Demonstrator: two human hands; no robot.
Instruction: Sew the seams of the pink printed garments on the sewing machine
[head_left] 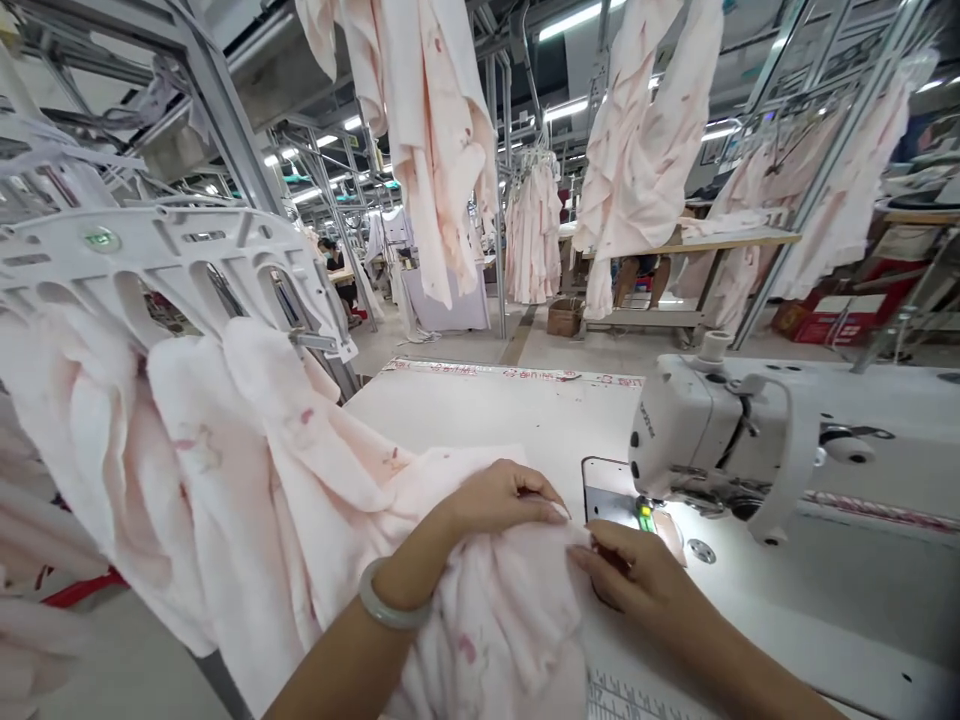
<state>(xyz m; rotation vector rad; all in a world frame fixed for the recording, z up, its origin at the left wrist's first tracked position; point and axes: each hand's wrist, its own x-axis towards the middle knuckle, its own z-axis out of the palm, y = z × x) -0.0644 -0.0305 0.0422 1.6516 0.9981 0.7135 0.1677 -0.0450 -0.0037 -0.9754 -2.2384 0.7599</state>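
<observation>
A pale pink fleece garment (pixel 300 500) hangs from a white plastic hanger frame (pixel 172 260) at the left and spills onto the sewing table. My left hand (pixel 499 498), with a pale bangle at the wrist, lies on the fabric with fingers pressed together, pinching its edge. My right hand (pixel 637 570) grips the same edge from the right, fingers curled. Both hands meet just left of the needle plate (pixel 611 495) of the white sewing machine (pixel 720 440).
The white sewing table (pixel 487 410) stretches ahead with a printed ruler at its near edge. More pink garments (pixel 442 130) hang from overhead rails. Other workbenches, a cardboard box (pixel 564 317) and a seated person stand in the background.
</observation>
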